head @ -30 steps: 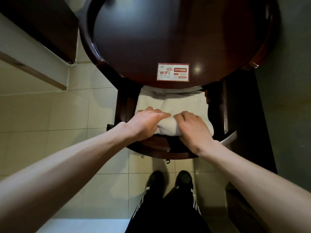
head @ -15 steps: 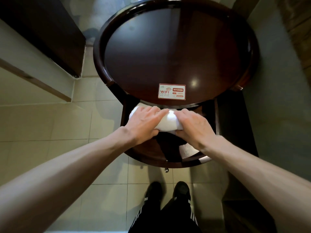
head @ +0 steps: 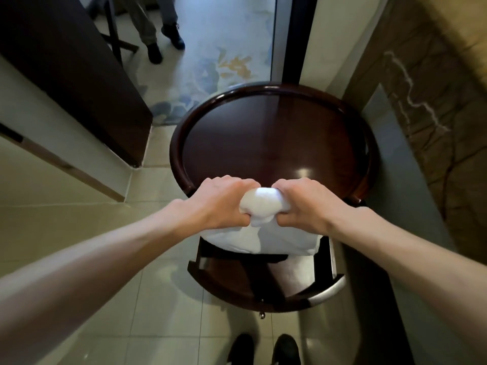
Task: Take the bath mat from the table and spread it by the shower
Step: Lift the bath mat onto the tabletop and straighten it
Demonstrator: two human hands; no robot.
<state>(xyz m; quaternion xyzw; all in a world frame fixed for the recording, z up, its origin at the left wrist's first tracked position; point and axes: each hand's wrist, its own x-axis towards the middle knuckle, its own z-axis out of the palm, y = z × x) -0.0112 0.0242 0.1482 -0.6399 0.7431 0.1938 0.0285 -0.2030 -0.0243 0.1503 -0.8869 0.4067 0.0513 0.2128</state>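
Tiled floor [head: 92, 259], pale, fills the left and bottom of the view. Marble-veined wall [head: 434, 114] runs down the right side. A dark wooden panel [head: 66, 75] stands at upper left. A patterned carpet [head: 224, 61] lies beyond the tiles at the top.

Round dark table [head: 268, 143] sits centre frame, glossy top with a raised rim, close against the right wall. Its lower shelf [head: 237, 280] sticks out toward the camera under the top.

Bath mat [head: 261, 204]: white, folded, off the shelf and held up in front of the table's near rim. The top part is bunched between the two hands and the rest hangs below them as a flat folded panel above the lower shelf. Can't tell whether its bottom edge touches the shelf.

Left hand [head: 224, 201]: fingers curled tight round the left end of the bunch, back of hand up. Right hand [head: 308, 201]: same grip on the right end. The hands are close together with only the white bulge between them.

Another person's legs and dark shoes [head: 154, 52] stand at the top edge, on the carpet side. The wearer's own black shoes [head: 241, 346] are on the tiles at the bottom edge, just short of the table.

A small metal knob [head: 261, 315] hangs under the shelf's front edge.
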